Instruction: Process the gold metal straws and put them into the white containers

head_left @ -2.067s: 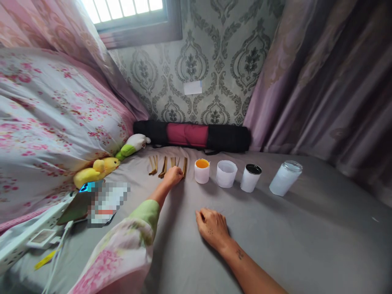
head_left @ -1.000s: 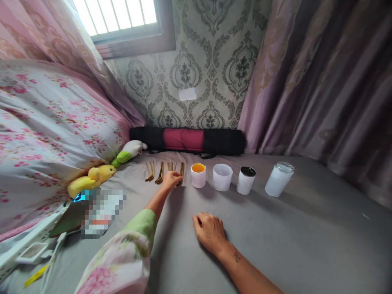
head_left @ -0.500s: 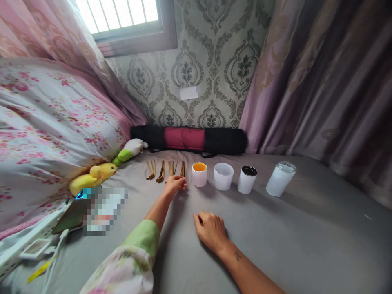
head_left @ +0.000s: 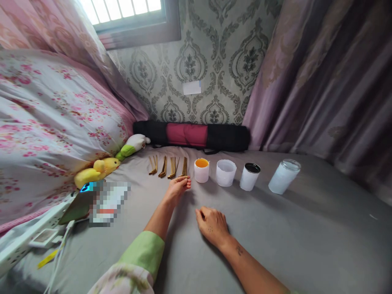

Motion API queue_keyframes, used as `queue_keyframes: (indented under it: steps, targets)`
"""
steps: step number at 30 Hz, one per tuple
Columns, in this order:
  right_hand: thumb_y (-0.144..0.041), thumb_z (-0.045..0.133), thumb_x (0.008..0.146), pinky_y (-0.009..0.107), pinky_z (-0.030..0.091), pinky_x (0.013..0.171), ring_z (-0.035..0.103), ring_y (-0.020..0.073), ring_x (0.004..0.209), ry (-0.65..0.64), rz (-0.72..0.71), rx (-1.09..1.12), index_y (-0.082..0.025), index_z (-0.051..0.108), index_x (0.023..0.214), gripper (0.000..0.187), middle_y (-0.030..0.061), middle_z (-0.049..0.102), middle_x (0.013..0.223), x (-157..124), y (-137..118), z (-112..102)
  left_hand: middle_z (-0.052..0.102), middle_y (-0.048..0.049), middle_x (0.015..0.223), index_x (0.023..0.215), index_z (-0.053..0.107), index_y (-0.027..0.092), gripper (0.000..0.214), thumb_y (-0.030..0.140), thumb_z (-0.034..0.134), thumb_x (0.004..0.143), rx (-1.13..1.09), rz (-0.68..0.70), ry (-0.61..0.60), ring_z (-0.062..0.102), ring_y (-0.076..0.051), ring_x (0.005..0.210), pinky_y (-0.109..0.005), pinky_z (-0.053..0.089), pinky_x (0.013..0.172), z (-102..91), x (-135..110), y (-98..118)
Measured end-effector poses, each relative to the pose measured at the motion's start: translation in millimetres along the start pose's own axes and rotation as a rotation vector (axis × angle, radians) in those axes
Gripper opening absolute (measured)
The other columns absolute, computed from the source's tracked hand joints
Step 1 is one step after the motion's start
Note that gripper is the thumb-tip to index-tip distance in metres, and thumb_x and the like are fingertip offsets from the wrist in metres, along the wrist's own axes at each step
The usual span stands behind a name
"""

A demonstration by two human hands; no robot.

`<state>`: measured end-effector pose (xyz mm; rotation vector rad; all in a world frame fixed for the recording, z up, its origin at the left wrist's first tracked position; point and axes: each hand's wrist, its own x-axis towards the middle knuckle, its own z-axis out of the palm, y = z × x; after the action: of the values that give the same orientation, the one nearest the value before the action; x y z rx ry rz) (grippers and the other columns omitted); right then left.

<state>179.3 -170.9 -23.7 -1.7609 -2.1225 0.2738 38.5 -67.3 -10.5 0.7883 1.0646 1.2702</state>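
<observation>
My left hand [head_left: 178, 187] hovers just short of several small bundles of thin brown sticks [head_left: 169, 167] laid in a row on the grey sheet; its fingers are loosely curled and hold nothing that I can see. My right hand [head_left: 212, 226] rests palm down on the sheet, fingers bent, nothing in it. Right of the sticks stand a white cup with orange content [head_left: 201, 170], a wider white cup [head_left: 226, 172], a white cup with a dark inside [head_left: 250, 177] and a tilted frosted glass jar [head_left: 284, 177].
A black and red rolled bag [head_left: 191, 136] lies against the patterned wall. A floral quilt [head_left: 52, 114], a yellow plush [head_left: 94, 170] and a green-white plush [head_left: 132, 146] sit at the left. A phone [head_left: 82, 204], power strip [head_left: 27, 241] and cables lie at bottom left. Curtains hang at the right.
My left hand has drawn back from the stick bundles toward me and let go of them; the bundles now lie uncovered in a row. My right hand has stayed put.
</observation>
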Motion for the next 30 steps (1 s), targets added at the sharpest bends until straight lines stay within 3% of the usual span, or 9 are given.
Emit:
queue_keyframes:
  steps: [12, 20, 30]
  targets:
    - [-0.035, 0.034, 0.087, 0.024, 0.023, 0.052, 0.057, 0.0099, 0.061, -0.003, 0.004, 0.008, -0.02, 0.059, 0.068, 0.035, 0.0011, 0.064, 0.069, 1, 1, 1, 0.061, -0.0051, 0.075, 0.088, 0.063, 0.01, 0.033, 0.022, 0.069, 0.058, -0.109, 0.076, 0.021, 0.053, -0.007, 0.058, -0.02, 0.043, 0.057, 7.1, -41, -14]
    - [-0.036, 0.033, 0.087, 0.024, 0.022, 0.051, 0.054, 0.01, 0.057, 0.007, 0.055, 0.072, -0.02, 0.059, 0.068, 0.036, 0.0005, 0.063, 0.063, 2, 4, 2, 0.061, -0.0066, 0.082, 0.101, 0.06, 0.014, 0.037, 0.031, 0.061, 0.068, -0.056, 0.179, -0.014, 0.052, -0.009, 0.062, -0.022, 0.042, 0.056, 12.1, -72, -24]
    - [-0.038, 0.032, 0.085, 0.019, 0.03, 0.051, 0.049, 0.0089, 0.055, -0.013, 0.089, 0.457, -0.018, 0.059, 0.068, 0.038, -0.0006, 0.058, 0.058, 8, 14, -2, 0.059, -0.0036, 0.076, 0.101, 0.061, 0.016, 0.036, 0.034, 0.059, 0.07, 0.124, 0.232, -0.008, 0.05, -0.009, 0.058, -0.022, 0.043, 0.056, 23.0, -87, -34]
